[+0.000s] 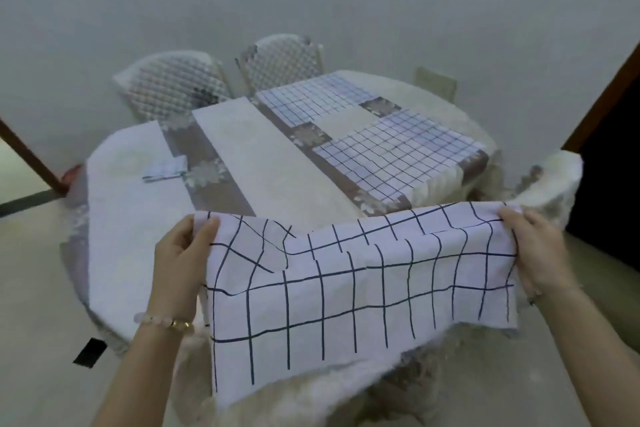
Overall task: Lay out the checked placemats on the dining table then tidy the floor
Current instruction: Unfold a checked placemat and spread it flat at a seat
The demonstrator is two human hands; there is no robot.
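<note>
Head view: a person holds one checked placemat spread between both hands, over the near edge of the dining table (131,226).

- Left hand (180,260): pinches the upper left corner of the cloth, with the thumb on top and the fingers curled beneath. A beaded bracelet (162,321) sits on this wrist.
- Right hand (540,250): grips the upper right edge, with the fingers folded round the fabric.
- Held placemat (363,295): hangs slack between the two hands (white with dark grid lines, creased near the left hand). Its lower edge droops toward the viewer.
- Near laid placemat (398,153): lies flat on the table just beyond the right hand.
- Far laid placemat (311,101): lies flat farther beyond, apart from the near one, with a pale square of tablecloth between them.
- Folded checked cloth (166,168): lies on the table beyond the left hand.
- Lattice-backed chairs (173,87): two stand at the far side of the table, beyond both hands.
- Covered chair (554,181): stands just beyond the right hand, draped in white.
- Dark flat object (89,352): lies on the floor outside the left forearm; what it is cannot be told.
</note>
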